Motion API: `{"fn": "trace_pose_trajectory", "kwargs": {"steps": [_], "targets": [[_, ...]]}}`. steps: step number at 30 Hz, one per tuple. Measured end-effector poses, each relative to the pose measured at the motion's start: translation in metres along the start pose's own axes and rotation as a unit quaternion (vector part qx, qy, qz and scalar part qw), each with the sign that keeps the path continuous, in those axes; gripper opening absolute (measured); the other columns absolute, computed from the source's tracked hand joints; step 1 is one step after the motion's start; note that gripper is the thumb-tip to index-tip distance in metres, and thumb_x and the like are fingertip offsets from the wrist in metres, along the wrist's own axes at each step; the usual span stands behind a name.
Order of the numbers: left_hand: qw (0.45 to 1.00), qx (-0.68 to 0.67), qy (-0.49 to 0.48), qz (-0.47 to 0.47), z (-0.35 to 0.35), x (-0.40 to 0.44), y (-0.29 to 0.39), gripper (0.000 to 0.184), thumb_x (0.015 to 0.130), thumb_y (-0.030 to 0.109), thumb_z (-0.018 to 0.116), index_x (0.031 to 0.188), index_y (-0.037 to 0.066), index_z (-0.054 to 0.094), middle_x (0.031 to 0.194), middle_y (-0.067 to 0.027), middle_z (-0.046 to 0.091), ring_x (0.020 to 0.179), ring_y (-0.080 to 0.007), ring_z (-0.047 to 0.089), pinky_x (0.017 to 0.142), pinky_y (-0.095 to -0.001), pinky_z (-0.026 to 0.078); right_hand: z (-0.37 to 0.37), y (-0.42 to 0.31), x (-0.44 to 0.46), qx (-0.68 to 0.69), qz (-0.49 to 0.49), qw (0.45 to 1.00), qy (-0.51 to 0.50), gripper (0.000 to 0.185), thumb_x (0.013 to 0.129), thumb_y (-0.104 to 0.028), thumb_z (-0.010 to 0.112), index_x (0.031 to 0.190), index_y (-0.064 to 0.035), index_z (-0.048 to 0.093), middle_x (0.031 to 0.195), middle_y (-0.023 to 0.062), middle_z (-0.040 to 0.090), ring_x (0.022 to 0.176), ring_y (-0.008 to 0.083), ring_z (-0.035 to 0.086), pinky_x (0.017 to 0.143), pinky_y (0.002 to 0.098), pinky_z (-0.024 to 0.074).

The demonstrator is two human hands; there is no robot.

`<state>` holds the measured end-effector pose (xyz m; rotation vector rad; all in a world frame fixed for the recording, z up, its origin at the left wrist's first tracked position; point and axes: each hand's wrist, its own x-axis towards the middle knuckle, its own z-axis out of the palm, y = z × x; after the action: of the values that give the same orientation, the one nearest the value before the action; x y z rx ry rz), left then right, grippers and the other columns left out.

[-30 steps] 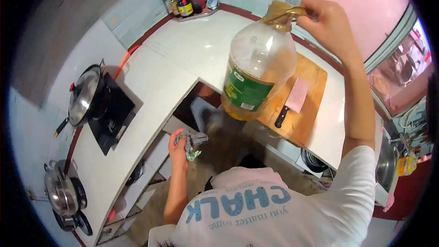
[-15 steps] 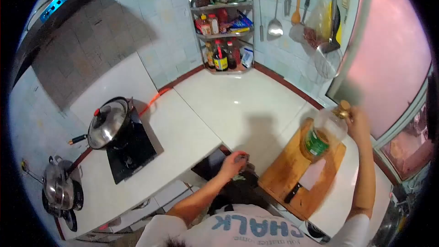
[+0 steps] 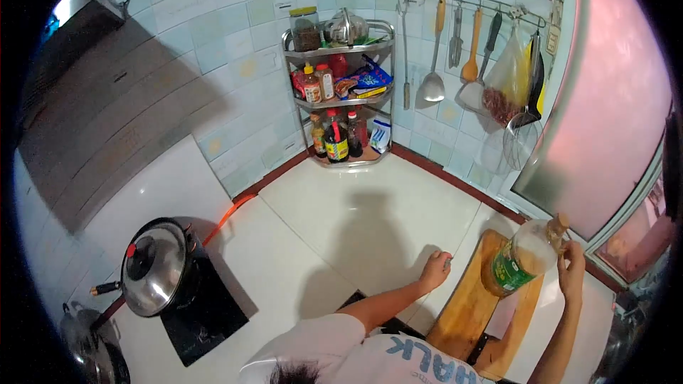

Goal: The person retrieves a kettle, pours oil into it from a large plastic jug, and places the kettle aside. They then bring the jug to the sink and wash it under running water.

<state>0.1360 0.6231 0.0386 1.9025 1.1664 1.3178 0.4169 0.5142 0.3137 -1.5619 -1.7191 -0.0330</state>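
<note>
A large clear plastic jug with a green label and brown cap is over the far part of the wooden cutting board. My right hand has its fingers at the handle near the jug's neck. I cannot tell whether the jug's base rests on the board. My left hand is closed above the counter, left of the board. Something small shows at its fingertips, too small to name. A cleaver lies on the board below the jug, its dark handle toward me.
A lidded wok sits on a black cooktop at left. Bottles and packets fill a corner rack. Utensils such as a ladle hang on the right wall beside a pink-lit window. Another pot stands at lower left.
My left hand has moved from the counter's front edge forward and right, closer to the board. My right hand remains at the jug's handle. The whole view has tilted upward.
</note>
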Motion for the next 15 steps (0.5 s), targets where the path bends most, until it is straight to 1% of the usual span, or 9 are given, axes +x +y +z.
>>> {"fn": "trace_pose_trajectory", "kwargs": {"steps": [2,3,6,8,9,11,12,14,15], "targets": [[0.999,0.008,-0.022,0.023,0.01,0.018,-0.004,0.027,0.077,0.011,0.058,0.102,0.006,0.052,0.098,-0.0159,0.051,0.09,-0.0352,0.05,0.077,-0.0418,0.042,0.002,-0.002,-0.002,0.008,0.024,1.0,-0.01,0.019,0.08,0.007,0.051,0.096,-0.0009,0.048,0.094,0.0089,0.049,0.081,0.0174,0.051,0.073,0.0253,0.0428],[0.988,0.031,-0.146,-0.026,0.017,0.029,-0.012,0.037,0.076,0.017,0.062,0.109,0.008,0.049,0.111,-0.0164,0.049,0.106,-0.0361,0.046,0.087,-0.0425,0.04,0.003,-0.014,-0.002,0.01,0.029,1.0,-0.008,0.024,0.078,0.012,0.049,0.098,-0.0011,0.047,0.098,0.0084,0.048,0.086,0.0171,0.052,0.076,0.0254,0.0428],[0.979,0.158,-0.112,0.065,-0.017,0.062,0.038,0.049,0.076,0.025,0.066,0.118,0.008,0.048,0.127,-0.0175,0.042,0.121,-0.0358,0.036,0.101,-0.0442,0.029,0.005,-0.013,-0.005,0.009,0.008,1.0,-0.002,0.043,0.073,0.017,0.046,0.112,0.0005,0.046,0.113,0.0126,0.049,0.097,0.0236,0.053,0.08,0.0293,0.0461],[0.982,0.119,-0.106,0.104,-0.032,0.145,0.011,0.062,0.076,0.031,0.067,0.127,0.009,0.041,0.137,-0.0172,0.033,0.129,-0.0358,0.027,0.105,-0.0453,0.021,0.006,-0.015,-0.006,-0.004,0.036,0.999,-0.011,0.049,0.072,0.019,0.042,0.117,-0.0007,0.045,0.126,0.012,0.044,0.102,0.0232,0.052,0.082,0.0295,0.0456],[0.987,0.016,-0.021,0.157,-0.054,0.193,0.005,0.061,0.075,0.027,0.067,0.127,0.009,0.041,0.135,-0.018,0.035,0.127,-0.0352,0.03,0.104,-0.0438,0.024,0.008,-0.018,-0.007,0.002,0.05,0.999,-0.009,0.049,0.072,0.019,0.042,0.117,-0.0008,0.046,0.127,0.0115,0.043,0.102,0.0227,0.052,0.082,0.0292,0.0453],[0.991,0.059,0.087,0.086,-0.137,0.295,0.026,0.056,0.073,0.018,0.067,0.122,0.004,0.045,0.123,-0.0198,0.044,0.116,-0.0339,0.041,0.097,-0.0418,0.034,0.009,-0.023,-0.007,0.027,0.083,0.996,-0.012,0.053,0.07,0.021,0.04,0.117,-0.0015,0.046,0.132,0.0099,0.04,0.1,0.0199,0.052,0.083,0.0278,0.0443],[0.99,0.031,0.091,0.1,-0.19,0.344,0.031,0.066,0.073,0.019,0.065,0.128,-0.001,0.037,0.129,-0.0219,0.04,0.124,-0.0372,0.033,0.103,-0.0432,0.028,0.01,-0.023,-0.007,0.026,0.081,0.996,-0.001,0.054,0.069,0.021,0.039,0.117,-0.0017,0.046,0.132,0.0097,0.04,0.098,0.0188,0.052,0.081,0.0269,0.0442],[0.961,0.015,0.274,0.034,-0.283,0.416,0.067,0.052,0.072,0.011,0.061,0.118,-0.003,0.042,0.113,-0.0232,0.046,0.109,-0.038,0.042,0.095,-0.0439,0.033,0.016,-0.021,-0.008,0.023,0.074,0.997,0.02,0.057,0.067,0.022,0.037,0.117,-0.0022,0.047,0.133,0.0094,0.041,0.094,0.0167,0.053,0.077,0.0252,0.0439],[0.909,0.071,0.387,0.137,-0.321,0.443,0.067,0.045,0.071,0.01,0.058,0.111,-0.004,0.042,0.105,-0.0234,0.045,0.101,-0.0384,0.043,0.091,-0.0454,0.034,0.02,-0.02,-0.008,0.021,0.071,0.997,0.031,0.058,0.066,0.023,0.037,0.117,-0.0024,0.047,0.133,0.0093,0.041,0.092,0.0156,0.053,0.075,0.0243,0.0438]]}}
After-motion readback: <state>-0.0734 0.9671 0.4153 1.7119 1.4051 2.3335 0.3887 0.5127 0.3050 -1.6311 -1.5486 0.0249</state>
